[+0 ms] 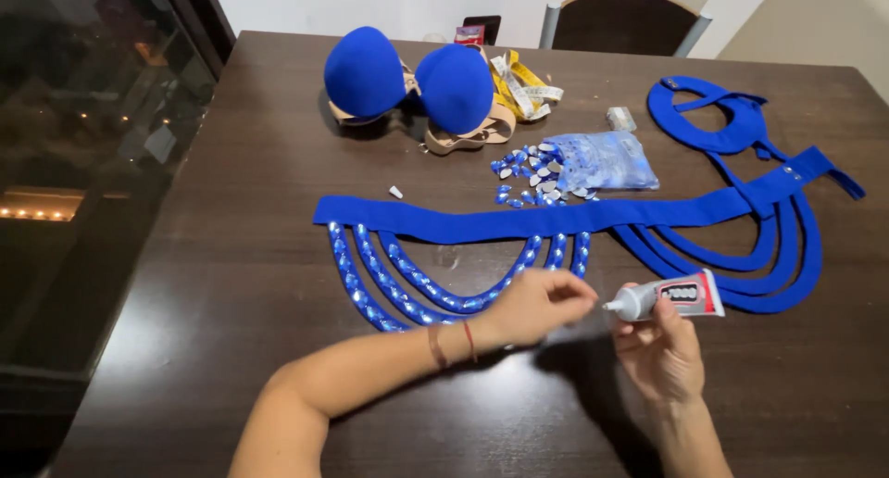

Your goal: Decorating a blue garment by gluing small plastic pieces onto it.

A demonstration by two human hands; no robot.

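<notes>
Dark brown wood is forming the table (231, 256), which is being seen from above, and a dark window is standing at its 9 o'clock side. A small glue tube (669, 297) with a grey nozzle and a red and white body is being held in the right hand (659, 348); the fingers are being pressed around its body, and the nozzle is being pointed toward 9 o'clock. Just beside the nozzle tip, the left hand (537, 304) is being kept with its fingertips pinched together, but whether something small is being pinched there cannot be told. Under this hand, a blue fabric belt (519, 220) is lying across the table, and hanging loops (407, 288) covered with shiny blue stones are being seen at its 6 o'clock side. Plain blue loops (778, 256) are lying at 3 o'clock. Loose stones (532, 172) and a clear bag (604, 160) of them are lying at 12 o'clock from the belt. Farther at 12 o'clock, blue bra cups (407, 80) and a yellow measuring tape (523, 87) are being seen, near a chair (625, 19).
</notes>
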